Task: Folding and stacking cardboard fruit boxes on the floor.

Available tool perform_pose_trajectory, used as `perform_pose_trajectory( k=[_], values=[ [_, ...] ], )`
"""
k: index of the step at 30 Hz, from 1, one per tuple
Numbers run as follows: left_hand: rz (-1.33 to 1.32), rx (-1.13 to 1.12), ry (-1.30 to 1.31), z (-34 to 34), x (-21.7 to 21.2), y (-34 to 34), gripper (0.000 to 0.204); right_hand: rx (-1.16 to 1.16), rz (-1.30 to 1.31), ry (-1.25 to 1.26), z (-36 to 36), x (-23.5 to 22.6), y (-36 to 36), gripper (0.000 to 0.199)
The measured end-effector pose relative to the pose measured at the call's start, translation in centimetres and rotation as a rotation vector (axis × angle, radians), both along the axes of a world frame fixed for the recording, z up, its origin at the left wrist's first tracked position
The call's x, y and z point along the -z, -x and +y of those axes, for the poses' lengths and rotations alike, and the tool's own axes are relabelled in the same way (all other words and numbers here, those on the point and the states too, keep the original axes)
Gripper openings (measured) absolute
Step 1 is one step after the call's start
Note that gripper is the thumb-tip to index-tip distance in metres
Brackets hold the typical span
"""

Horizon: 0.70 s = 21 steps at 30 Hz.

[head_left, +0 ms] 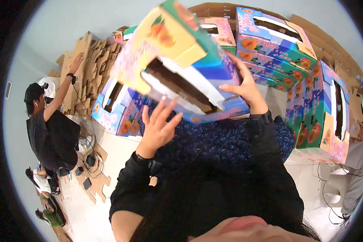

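Fruit carton (181,60) tilted, between left hand (157,125), right hand (246,86).

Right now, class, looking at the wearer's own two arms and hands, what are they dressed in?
Both arms wear long black sleeves. The left hand is bare, with a black band at its wrist. The right hand is bare too, with a black watch-like band at its wrist. No gloves or rings show.

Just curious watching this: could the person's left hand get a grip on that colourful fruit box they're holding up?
Probably yes. The left hand is open right under the fruit box, its fingers at the box's lower edge with nothing between. The right hand already grips the box's other side.
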<state>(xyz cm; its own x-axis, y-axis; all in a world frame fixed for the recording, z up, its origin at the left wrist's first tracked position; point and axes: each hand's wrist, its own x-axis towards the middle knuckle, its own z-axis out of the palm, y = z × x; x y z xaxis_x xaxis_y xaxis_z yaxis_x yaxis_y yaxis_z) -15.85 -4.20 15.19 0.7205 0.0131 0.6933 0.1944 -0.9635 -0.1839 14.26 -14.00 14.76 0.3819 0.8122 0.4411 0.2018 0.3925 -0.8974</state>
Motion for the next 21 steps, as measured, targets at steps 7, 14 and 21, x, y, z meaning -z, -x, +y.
perform_pose_trajectory(
  k=[7,14,21],
  values=[
    [-0.25,0.125,0.355,-2.4,-1.7,-4.3,0.102,0.285,0.215,-0.237,2.4,2.2,7.3,0.094],
    [-0.363,0.033,0.819,-2.4,-1.9,-5.8,0.132,0.198,0.199,-0.216,2.4,6.6,16.2,0.103],
    [-0.45,-0.181,0.658,-4.1,-3.6,-3.8,0.114,0.134,-0.154,-0.018,-0.1,4.3,16.8,0.106]
  ],
)
